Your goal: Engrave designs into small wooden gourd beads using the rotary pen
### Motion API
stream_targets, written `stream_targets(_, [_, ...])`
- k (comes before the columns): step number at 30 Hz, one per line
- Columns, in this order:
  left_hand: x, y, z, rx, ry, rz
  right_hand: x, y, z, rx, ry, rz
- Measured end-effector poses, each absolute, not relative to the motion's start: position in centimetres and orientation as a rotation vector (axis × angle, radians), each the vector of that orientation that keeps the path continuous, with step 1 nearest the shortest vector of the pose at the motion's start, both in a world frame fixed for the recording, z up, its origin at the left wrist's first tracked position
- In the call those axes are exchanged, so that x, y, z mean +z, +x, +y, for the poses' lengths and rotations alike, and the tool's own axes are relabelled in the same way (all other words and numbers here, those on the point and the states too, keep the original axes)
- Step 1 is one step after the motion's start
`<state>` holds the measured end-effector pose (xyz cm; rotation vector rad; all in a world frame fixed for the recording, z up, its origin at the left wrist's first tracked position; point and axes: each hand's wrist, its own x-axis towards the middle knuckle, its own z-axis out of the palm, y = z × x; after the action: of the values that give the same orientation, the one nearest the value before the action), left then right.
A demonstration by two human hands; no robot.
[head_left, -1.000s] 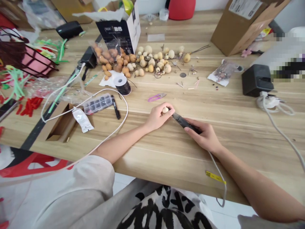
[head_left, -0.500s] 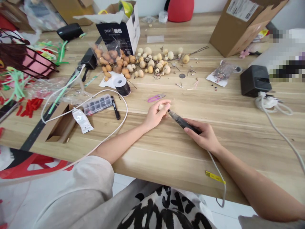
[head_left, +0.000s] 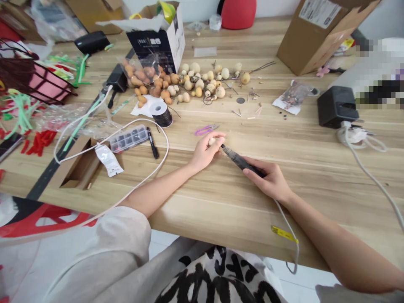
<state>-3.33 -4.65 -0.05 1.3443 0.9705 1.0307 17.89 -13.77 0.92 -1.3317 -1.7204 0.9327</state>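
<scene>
Gourd just beside pink-handled snips

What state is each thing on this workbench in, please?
Left hand: holding a small pale gourd.
Right hand: gripping a black corded pen tool.
Pink-handled snips: lying closed.
Black marker: lying capped.
Compartment box: lid shut.
Printed carton: open, stuffed.
</scene>
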Motion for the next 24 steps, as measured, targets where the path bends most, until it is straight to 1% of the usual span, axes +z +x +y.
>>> stream_targets(24, [0.14, -3.25, -4.45, 1.025, 1.22, 0.992, 0.9, 17.82, -13.65, 0.931, -1.313, -1.756])
